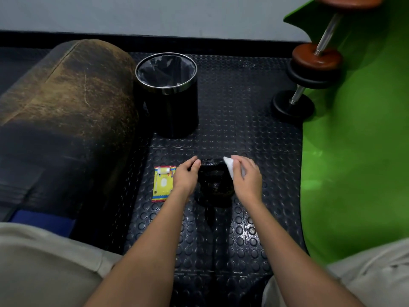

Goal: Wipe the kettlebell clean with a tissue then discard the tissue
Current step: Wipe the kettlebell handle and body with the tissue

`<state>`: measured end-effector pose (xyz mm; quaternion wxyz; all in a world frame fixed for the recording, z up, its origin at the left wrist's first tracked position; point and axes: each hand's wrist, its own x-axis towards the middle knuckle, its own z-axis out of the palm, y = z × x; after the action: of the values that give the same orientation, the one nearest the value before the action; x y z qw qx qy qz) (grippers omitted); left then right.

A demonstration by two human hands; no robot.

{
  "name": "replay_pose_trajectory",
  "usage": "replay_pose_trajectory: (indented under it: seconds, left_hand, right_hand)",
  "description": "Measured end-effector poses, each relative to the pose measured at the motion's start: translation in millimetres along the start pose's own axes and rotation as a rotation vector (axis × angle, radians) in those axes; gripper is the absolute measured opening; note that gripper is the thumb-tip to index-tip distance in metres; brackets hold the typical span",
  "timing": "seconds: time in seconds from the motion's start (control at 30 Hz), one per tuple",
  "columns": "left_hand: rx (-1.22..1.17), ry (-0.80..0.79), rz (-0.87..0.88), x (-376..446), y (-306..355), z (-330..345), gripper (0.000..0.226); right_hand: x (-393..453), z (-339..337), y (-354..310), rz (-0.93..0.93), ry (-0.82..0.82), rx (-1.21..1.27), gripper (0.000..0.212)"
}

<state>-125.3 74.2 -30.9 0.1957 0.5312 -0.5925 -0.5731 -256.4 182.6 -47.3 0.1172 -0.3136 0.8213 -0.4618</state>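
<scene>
Now wiping: your right hand (245, 176) pinches the tissue (230, 168) against the top right of the kettlebell (213, 185), which stands on the studded floor mat (243, 120) between your forearms.

Your left hand (186, 176) curls its fingers against the kettlebell's left side, apparently steadying it; hold it so while you wipe. Work the tissue over the handle, then down and around the body, turning to a fresh face as it soils. The lined bin (167, 91) stands well beyond, the tissue packet (163, 183) just beside your left hand.
</scene>
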Motion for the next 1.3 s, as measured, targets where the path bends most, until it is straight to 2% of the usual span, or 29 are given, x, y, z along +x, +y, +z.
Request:
replay_pose_trajectory:
  seconds: [0.1,0.17,0.27,0.33,0.43,0.5,0.6,0.67,0.73,0.83,0.9,1.0,1.1,1.2,1.23,1.3]
  left_hand:
    - [0.008,-0.008,-0.001,0,1,-1,0.041]
    - [0.002,-0.010,0.006,-1,1,-1,0.041]
    - [-0.004,-0.010,0.018,-3,1,-1,0.041]
    - [-0.005,-0.011,0.016,-3,1,-1,0.041]
    - [-0.003,-0.006,0.013,-2,1,0,0.041]
    - [0.003,0.004,0.013,-2,1,0,0.040]
    - [0.013,0.006,0.011,-1,1,0,0.040]
    - [0.011,0.000,0.010,-1,0,0,0.040]
    - [0.012,-0.007,0.008,-1,0,-1,0.041]
    - [0.004,-0.012,0.007,-1,0,-1,0.041]
    - [0.001,-0.014,0.007,-1,1,-1,0.041]
    - [0.005,-0.015,0.007,-2,0,-1,0.041]
    - [0.004,-0.009,0.012,-1,0,0,0.041]
    - [0.019,0.001,0.022,-1,0,0,0.040]
    - [0.020,0.000,0.024,-1,0,0,0.041]
    - [0.015,-0.009,0.025,-1,0,-1,0.041]
  right_hand:
    - [3,0,5,0.336,0.015,0.268,0.031]
    - [10,-2,4,0.551,-0.070,0.450,0.036]
    - [16,-3,2,0.631,-0.112,0.512,0.043]
    - [11,0,-7,0.547,-0.035,0.366,0.036]
    - [-1,6,-13,0.186,0.096,0.086,0.026]
    - [-6,10,-10,-0.030,0.074,-0.016,0.026]
    - [-11,9,-1,-0.108,0.060,-0.042,0.025]
    - [-14,4,1,0.015,0.122,0.069,0.026]
    - [-10,3,5,0.260,0.114,0.240,0.027]
    - [8,-3,7,0.569,-0.048,0.472,0.038]
    - [16,-6,6,0.636,-0.107,0.479,0.045]
    - [14,-3,-5,0.506,-0.054,0.208,0.040]
    - [7,0,-12,0.186,0.015,-0.006,0.032]
    - [0,4,-4,-0.137,0.006,-0.116,0.027]
    - [-3,5,1,-0.157,0.013,-0.090,0.027]
    - [-9,3,3,-0.072,0.046,0.028,0.029]
